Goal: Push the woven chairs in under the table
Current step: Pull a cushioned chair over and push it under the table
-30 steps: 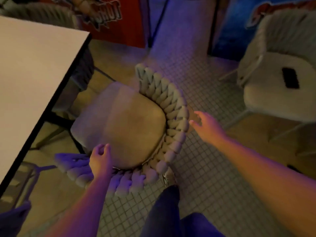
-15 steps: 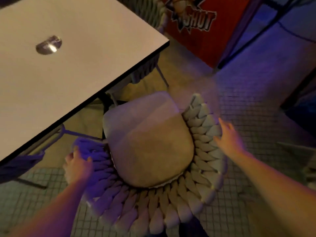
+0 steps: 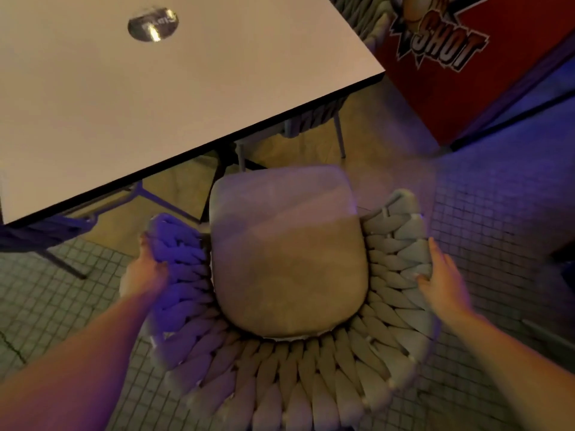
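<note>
A woven chair (image 3: pixel 289 374) with a beige seat cushion (image 3: pixel 287 253) stands right below me, its front facing the table (image 3: pixel 186 73). The cushion's front edge is just short of the table's dark edge. My left hand (image 3: pixel 141 272) grips the left side of the woven backrest. On the right side of the backrest my right hand (image 3: pixel 441 281) lies with fingers stretched along the weave and the thumb hooked over it.
A second woven chair (image 3: pixel 317 115) sits tucked under the table's far right corner. A red cabinet (image 3: pixel 460 66) with "SHOT" lettering stands at the right. A round shiny sticker (image 3: pixel 153 24) is on the tabletop. Dark chair legs (image 3: pixel 62 262) show at the left under the table.
The view has swung to face the table. Both hands have closed onto the sides of the chair's backrest, and the chair now faces the table squarely and looks nearer its edge.
</note>
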Tool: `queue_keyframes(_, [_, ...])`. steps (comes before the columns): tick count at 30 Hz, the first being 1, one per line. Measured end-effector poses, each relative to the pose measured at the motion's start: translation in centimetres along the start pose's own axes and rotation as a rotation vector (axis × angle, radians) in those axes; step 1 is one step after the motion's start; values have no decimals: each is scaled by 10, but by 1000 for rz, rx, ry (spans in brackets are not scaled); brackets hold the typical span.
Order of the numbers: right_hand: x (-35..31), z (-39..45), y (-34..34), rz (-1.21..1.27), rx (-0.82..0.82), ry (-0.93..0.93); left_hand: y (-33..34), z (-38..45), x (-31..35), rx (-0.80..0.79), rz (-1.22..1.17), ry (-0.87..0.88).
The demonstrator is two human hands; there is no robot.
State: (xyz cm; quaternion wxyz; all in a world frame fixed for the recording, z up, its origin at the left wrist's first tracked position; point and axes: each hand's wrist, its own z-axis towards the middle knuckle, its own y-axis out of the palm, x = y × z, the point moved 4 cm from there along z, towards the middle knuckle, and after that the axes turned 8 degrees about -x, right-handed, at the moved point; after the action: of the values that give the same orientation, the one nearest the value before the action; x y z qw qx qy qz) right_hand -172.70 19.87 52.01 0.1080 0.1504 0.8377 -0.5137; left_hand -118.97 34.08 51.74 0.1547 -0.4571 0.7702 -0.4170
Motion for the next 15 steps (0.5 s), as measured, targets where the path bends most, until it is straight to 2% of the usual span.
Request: queue_keyframes(15, [-38, 36, -10, -129, -75, -138, 28, -64, -58, 33, -154, -139])
